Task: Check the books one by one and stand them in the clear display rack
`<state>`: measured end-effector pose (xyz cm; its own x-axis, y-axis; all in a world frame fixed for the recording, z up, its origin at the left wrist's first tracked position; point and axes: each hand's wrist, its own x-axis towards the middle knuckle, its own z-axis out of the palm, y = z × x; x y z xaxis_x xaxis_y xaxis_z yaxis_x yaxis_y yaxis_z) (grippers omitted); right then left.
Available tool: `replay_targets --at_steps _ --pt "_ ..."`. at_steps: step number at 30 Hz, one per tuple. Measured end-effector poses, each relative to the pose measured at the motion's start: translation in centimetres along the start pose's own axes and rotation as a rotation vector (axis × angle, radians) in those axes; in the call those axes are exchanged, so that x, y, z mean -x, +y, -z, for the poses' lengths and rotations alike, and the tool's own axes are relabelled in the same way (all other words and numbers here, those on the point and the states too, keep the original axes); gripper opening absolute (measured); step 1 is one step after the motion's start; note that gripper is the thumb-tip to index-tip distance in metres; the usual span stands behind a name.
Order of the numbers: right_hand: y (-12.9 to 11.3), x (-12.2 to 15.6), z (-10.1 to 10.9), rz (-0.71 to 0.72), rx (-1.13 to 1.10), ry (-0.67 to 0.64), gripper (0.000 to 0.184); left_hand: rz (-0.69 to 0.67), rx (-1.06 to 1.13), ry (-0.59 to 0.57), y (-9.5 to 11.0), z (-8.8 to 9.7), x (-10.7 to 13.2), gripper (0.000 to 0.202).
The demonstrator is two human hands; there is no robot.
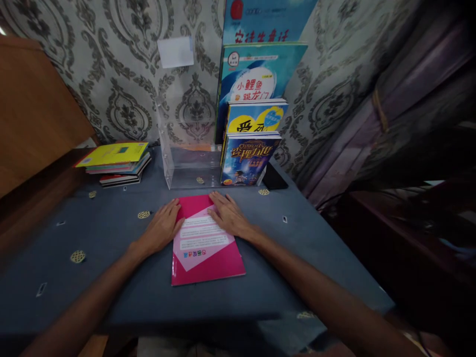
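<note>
A thin pink book (208, 270) lies flat on the blue-grey tablecloth in front of me, its printed text upside down from my side. My left hand (163, 225) rests along the book's left edge, fingers stretched forward. On the upper right part of the cover lies my right hand (228, 215), palm down with its fingers spread. Neither hand is wrapped round anything. Just beyond the book stands a clear acrylic book rack (186, 176), its right side filled with several upright books, the front one a dark blue book (249, 161).
At the back left is a stack of books (119, 161) topped by a yellow one. A dark flat object (275, 178) lies right of the rack. Patterned wallpaper (130, 106) rises behind the table, a curtain (357, 129) hangs at right, and a wooden panel (37, 109) stands at left.
</note>
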<state>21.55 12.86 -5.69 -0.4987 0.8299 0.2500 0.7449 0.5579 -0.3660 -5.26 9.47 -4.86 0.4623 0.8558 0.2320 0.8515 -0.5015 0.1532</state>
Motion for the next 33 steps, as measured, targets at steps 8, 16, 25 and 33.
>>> replay_targets --at_steps 8,16,25,33 --pt "2.6 -1.2 0.9 -0.045 -0.385 0.046 0.048 -0.090 -0.024 -0.140 -0.7 1.3 -1.9 0.059" --pt "3.0 -1.3 1.8 -0.105 -0.559 0.035 0.048 -0.195 0.086 -0.248 1.4 0.5 -5.9 0.061" --pt "2.8 -0.5 0.9 0.033 -0.311 -0.006 0.050 -0.236 0.124 -0.214 4.0 -0.9 -8.2 0.058" --pt "1.5 3.9 2.0 0.075 -0.224 -0.048 0.049 -0.245 0.120 -0.187 3.5 -1.3 -8.1 0.055"
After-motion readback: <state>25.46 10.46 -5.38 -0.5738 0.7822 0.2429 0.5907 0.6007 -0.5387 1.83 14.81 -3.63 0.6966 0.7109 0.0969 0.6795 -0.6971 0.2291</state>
